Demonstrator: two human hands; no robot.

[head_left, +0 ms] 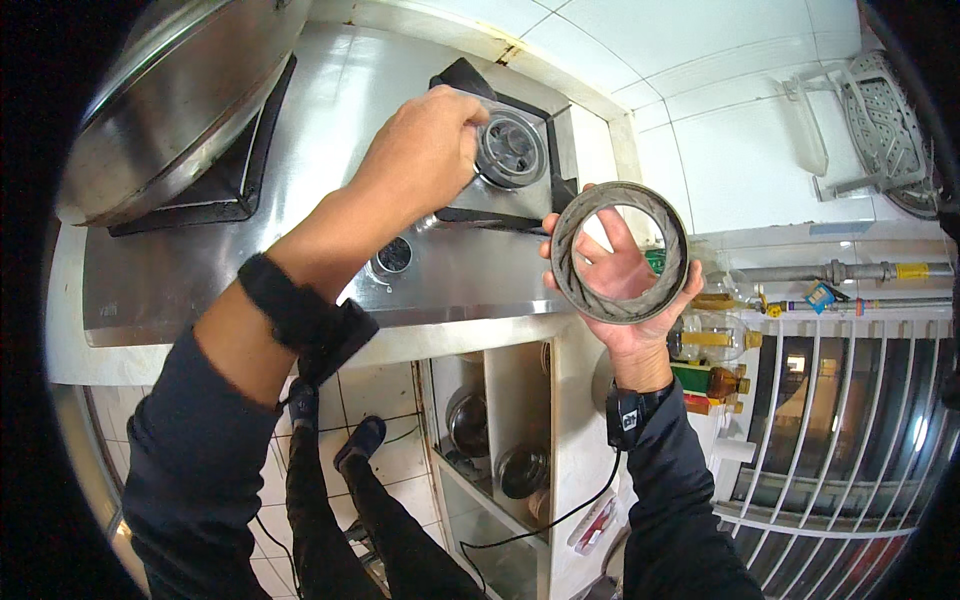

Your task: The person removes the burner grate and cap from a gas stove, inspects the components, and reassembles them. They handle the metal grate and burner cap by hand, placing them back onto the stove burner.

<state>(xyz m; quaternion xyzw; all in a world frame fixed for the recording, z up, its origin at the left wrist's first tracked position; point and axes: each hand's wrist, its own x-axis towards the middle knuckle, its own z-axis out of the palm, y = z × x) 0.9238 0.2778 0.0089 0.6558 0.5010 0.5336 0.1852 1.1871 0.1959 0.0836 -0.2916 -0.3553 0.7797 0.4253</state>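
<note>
My left hand [432, 140] reaches across the steel gas stove [340, 130], its fingers closed at the left edge of the round metal burner [511, 150]. Part of that grip is hidden behind the hand. Dark pan-support bars [485, 218] surround the burner. Off the stove's right front corner, my right hand [628, 285] holds up a grey burner ring [672, 228] with slanted grooves on its inner side. My fingers and palm show through its open middle. Below my left forearm is a round stove knob [393, 255].
A large metal pan [185, 100] covers the left burner. Several bottles [720, 337] stand right of the counter, near gas pipes [850, 271] and a white window grille [830, 430]. Below, an open cabinet [515, 400] holds pots. A wire rack [880, 125] hangs on the tiled wall.
</note>
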